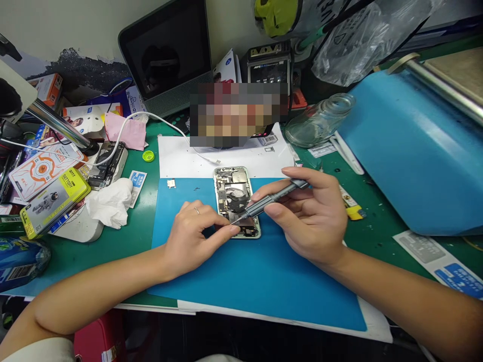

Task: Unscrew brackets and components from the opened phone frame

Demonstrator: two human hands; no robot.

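An opened phone (231, 193) lies face up on a blue mat (264, 281), its inner parts showing. My right hand (311, 216) grips a grey precision screwdriver (260, 205), tilted so that its tip reaches down over the phone's lower left part. At that tip, my left hand (202, 229) has thumb and forefinger brought together by the phone's lower left edge. Whether a small part sits in that pinch is too fine to see. A small silver metal piece (171, 184) rests on the mat to the left of the phone.
On the left, a second opened phone (107, 163), a crumpled tissue (111, 203) and a yellow battery box (55, 201) crowd the green table. A white cable (151, 114) crosses behind. At the right are a tilted glass jar (320, 120) and a large blue machine (415, 151); a monitor (169, 50) stands at the back.
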